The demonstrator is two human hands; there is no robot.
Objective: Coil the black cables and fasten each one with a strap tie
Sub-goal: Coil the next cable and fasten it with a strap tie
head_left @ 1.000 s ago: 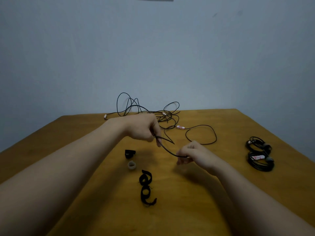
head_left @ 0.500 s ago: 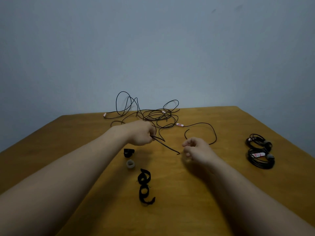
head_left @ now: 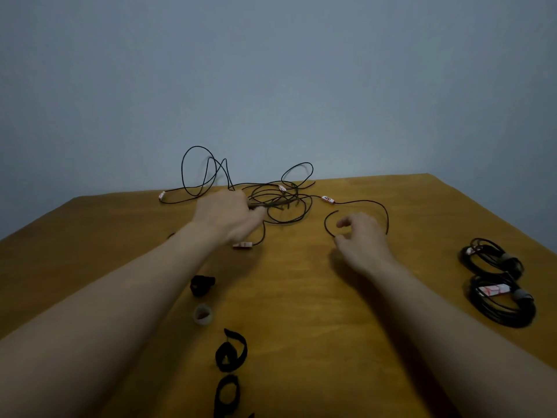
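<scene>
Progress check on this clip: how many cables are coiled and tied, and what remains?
Done: two coiled cables lie at right, apparently strapped. In hand: the left hand reaches into the loose tangle; the right hand hovers open beside a cable end. Left: that tangle, with strap ties unused.

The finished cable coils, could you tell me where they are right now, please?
In the head view, the two cable coils lie near the right edge of the table, one behind the other, right of the right hand.
</scene>
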